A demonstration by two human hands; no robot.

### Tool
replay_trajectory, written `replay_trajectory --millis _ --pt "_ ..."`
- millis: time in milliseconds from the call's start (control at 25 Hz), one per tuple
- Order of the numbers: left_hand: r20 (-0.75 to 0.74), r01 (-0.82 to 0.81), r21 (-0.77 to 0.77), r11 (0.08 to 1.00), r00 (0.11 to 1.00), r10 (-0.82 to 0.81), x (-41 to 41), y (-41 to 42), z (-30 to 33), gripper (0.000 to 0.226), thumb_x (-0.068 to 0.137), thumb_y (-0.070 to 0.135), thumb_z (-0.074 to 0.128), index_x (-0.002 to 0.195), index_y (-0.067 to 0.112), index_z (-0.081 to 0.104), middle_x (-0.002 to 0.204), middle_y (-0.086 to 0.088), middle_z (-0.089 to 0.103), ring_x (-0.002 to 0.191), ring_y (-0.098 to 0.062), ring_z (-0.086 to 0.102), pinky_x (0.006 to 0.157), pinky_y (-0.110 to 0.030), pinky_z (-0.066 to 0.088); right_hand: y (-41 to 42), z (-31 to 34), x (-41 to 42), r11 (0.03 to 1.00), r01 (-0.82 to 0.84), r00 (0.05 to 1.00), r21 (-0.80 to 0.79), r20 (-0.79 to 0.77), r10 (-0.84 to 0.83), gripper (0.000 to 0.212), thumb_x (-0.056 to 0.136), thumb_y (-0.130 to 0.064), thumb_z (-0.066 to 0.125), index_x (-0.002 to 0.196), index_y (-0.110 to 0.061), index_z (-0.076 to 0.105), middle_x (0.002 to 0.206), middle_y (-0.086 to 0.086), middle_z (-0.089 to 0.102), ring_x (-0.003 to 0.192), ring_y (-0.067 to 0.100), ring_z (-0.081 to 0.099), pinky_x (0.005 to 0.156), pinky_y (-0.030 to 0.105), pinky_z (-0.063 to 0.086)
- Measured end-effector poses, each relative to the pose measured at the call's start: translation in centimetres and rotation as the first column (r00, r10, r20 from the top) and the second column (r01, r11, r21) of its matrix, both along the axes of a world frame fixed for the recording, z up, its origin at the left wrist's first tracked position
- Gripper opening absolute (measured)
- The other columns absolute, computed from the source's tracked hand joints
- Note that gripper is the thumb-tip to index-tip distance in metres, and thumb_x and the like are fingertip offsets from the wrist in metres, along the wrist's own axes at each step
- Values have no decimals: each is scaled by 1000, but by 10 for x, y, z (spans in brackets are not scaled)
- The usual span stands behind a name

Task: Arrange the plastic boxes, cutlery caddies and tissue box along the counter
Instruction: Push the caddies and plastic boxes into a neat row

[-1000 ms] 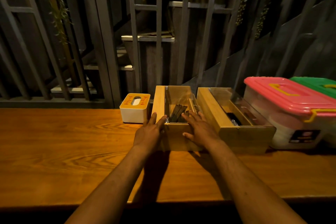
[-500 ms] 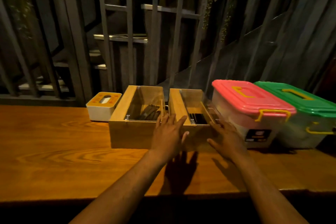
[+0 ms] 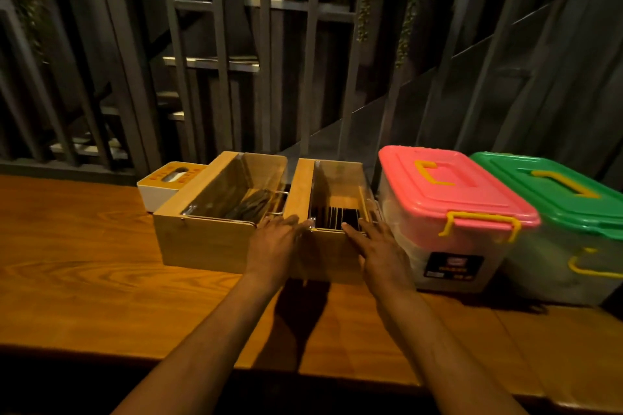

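Both my hands are flat and open, gripping nothing: my left hand (image 3: pixel 274 239) presses against the near left corner of the right-hand caddy (image 3: pixel 332 212), and my right hand (image 3: pixel 377 246) lies along its near right edge, fingers pointing toward the back wall. That caddy sits between the left-hand caddy (image 3: pixel 205 236) and the pink-lidded box (image 3: pixel 448 212), with only a narrow gap on either side. The green-lidded box (image 3: pixel 556 212) stands just beside the pink one at the far right, and the tissue box (image 3: pixel 165 185) is tucked behind the left caddy's far corner. Everything sits in a rough row toward the back of the counter (image 3: pixel 84 280).

My worry is the uneven push. With open palms I have no real hold, so if one hand presses harder the caddy may twist and knock its corner into the left caddy or the pink-lidded box, shoving them out of line. The clear lid on each caddy looks propped up, and a bump could make it drop or rattle. The dark cutlery inside could slide and bunch at one end if I shove too sharply. My right fingers are close to the gap beside the pink-lidded box, so sliding the caddy sideways could pinch them. The left caddy stands at an angle, so it probably needs straightening too.
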State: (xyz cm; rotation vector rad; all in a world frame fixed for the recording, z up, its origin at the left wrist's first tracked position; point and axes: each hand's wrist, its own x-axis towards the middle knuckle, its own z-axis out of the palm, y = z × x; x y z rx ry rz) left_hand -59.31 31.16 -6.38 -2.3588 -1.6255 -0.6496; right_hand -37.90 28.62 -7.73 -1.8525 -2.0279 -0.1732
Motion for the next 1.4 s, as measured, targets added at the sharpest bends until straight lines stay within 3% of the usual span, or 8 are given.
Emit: replay_trajectory --millis 200,400,520,680,800,1000,1160,1400 --pt "40 -36 34 999 999 34 4 0 -3 45 92 17 61 132 36 56 120 1 66 109 -25 62 78 -36 53 1 2 -1 1000 -5 998 -17 -66 4 69 95 -2 42 147 -45 27 161 -5 23 150 28 7 114 45 28" --pt "-22 -50 -7 999 998 50 7 -2 11 41 93 25 57 131 40 54 120 5 64 116 -25 58 101 -47 38 -14 19 -4 993 -42 999 -115 -12 40 80 87 1 47 150 -41 21 162 -2 19 150 29 9 114 46 30" --pt "62 -28 -56 998 998 32 26 -10 19 48 92 35 55 139 35 46 138 2 56 135 -28 41 113 -55 24 -39 41 10 987 -69 989 144 -123 87 65 83 -6 53 142 -32 42 146 1 45 135 23 39 102 40 43" --pt "245 180 66 981 951 -191 92 -33 45 50 87 48 50 135 32 51 131 3 60 124 -24 51 102 -49 39 -65 67 79 853 160 980 497 -181 -79 51 74 -17 64 124 -26 60 127 4 58 116 28 51 96 43 42" --pt "237 279 103 955 925 -296 149 -50 60 58 86 53 51 139 31 46 135 -3 57 124 -27 50 100 -45 41 -68 82 153 905 257 961 340 -186 -203 71 69 -31 76 136 -28 53 140 10 50 128 36 44 107 50 36" --pt "120 193 -19 981 975 -190 219 -45 71 71 89 64 45 149 34 25 153 -10 35 139 -37 29 110 -52 33 -47 87 226 989 143 986 -30 93 -139 84 76 -53 72 148 -34 32 154 12 37 140 33 33 116 41 26" --pt "5 98 11 995 995 -98 237 -23 51 68 89 58 50 147 34 25 146 -14 39 139 -38 24 113 -49 27 -19 77 240 995 83 991 -58 109 -76 82 81 -51 66 150 -41 22 158 9 27 144 38 21 119 46 19" --pt "60 34 32 999 998 -36 262 -12 55 61 94 46 50 148 31 26 146 -13 38 139 -34 21 116 -44 18 5 84 255 999 34 982 -12 185 -32 80 84 -54 60 151 -41 18 159 9 26 146 36 19 119 48 18"
